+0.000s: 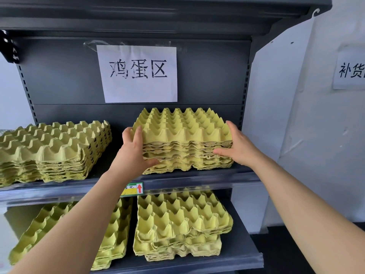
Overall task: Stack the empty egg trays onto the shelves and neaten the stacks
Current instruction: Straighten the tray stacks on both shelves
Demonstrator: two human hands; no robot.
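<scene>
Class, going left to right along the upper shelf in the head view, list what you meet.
left tray stack → left hand → right tray stack → right hand

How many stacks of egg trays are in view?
4. Above: the upper left stack and the upper right stack, gripped by the left hand and right hand. Below: the lower left stack, partly behind an arm, and the lower right stack. Others may be off-frame.
</scene>
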